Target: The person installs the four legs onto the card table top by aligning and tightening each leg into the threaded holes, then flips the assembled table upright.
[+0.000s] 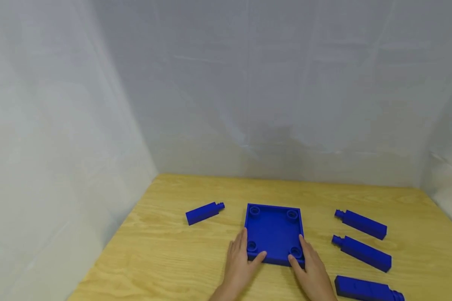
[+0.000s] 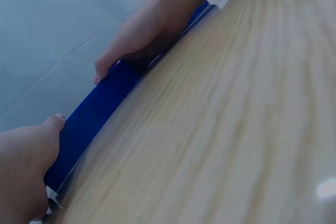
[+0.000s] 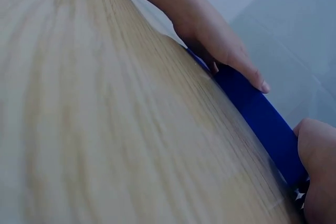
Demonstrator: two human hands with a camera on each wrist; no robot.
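Both hands rest at the near edge of the wooden surface (image 1: 165,251); the left hand (image 1: 239,263) and right hand (image 1: 312,271) grip the near corners of the blue square tray (image 1: 273,230), thumbs on its rim, fingers along its sides; four blue pegs lie around it, one far left (image 1: 204,212), three right (image 1: 363,251).

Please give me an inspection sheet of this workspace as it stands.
Surface: wooden table, light grain.
Job's things: blue square tray, four round sockets in its corners, lying flat.
Clutter: four blue pegs lying flat; one left of the tray, three right.
Grips: left hand and right hand each hold a near corner of the tray.
Cables: nothing seen.
Surroundings: white sheeting behind and at both sides.
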